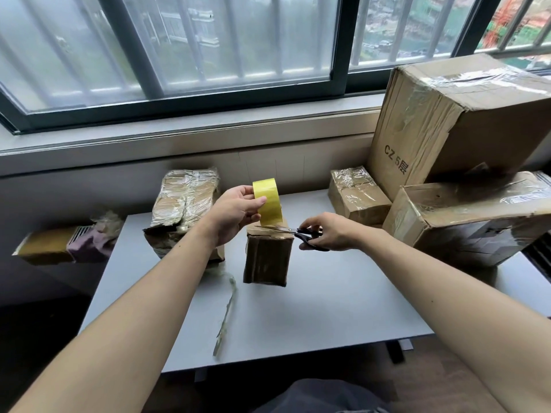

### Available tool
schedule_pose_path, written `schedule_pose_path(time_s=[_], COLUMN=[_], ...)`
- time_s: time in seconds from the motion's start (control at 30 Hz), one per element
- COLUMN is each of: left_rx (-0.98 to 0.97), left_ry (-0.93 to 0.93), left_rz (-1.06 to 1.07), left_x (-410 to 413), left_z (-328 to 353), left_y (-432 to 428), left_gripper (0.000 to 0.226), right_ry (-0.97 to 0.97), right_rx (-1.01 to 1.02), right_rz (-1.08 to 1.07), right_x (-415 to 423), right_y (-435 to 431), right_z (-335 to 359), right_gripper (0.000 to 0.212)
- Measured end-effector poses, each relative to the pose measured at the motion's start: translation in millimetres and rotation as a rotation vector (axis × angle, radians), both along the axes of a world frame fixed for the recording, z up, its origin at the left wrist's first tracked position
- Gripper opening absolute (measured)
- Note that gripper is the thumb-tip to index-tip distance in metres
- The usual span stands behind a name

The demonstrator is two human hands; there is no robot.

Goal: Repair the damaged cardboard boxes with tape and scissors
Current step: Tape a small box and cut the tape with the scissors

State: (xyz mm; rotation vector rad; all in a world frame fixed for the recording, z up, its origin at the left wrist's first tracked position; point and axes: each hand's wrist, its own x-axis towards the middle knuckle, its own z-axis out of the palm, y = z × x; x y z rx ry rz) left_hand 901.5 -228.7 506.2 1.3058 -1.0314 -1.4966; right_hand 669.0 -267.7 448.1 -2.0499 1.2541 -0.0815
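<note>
Our left hand [235, 214] pinches the tape roll [267, 201] upright; at its 4 o'clock, our right hand [331, 232] grips scissors [293, 232] over the small box [267, 257].

Grey table [313, 317], barred window [179, 49] w/ sill behind, bldgs outside

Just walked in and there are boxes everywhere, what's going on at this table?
A person is mending cardboard boxes at a grey table. The left hand holds a yellow tape roll above a small brown box, with tape running down to the box top. The right hand holds black-handled scissors, blades at the tape just above the box, apparently about to cut. Other boxes, already wrapped in clear tape, stand around, and a crumpled tape strip lies on the table.
</note>
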Motion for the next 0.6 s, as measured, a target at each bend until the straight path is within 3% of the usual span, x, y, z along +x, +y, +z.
schedule_pose_path(time_s=[0.17, 0.47, 0.6], left_rx=[-0.018, -0.023, -0.010], left_ry=[-0.017, -0.026, 0.079], left_rz=[-0.015, -0.010, 0.006], left_x=[1.8, 0.4, -2.7], left_z=[-1.5, -15.6, -20.4], left_y=[-2.6, 1.7, 6.2], left_gripper=[0.020, 0.017, 0.013], right_ry=[0.037, 0.081, 0.163], right_rx=[-0.082, -0.050, -0.055], right_rz=[0.059, 0.071, 0.099], right_x=[6.8, 14.0, 16.0], right_y=[5.8, 13.2, 22.0], right_z=[3.0, -0.7, -13.7], right_gripper=[0.035, 0.017, 0.018])
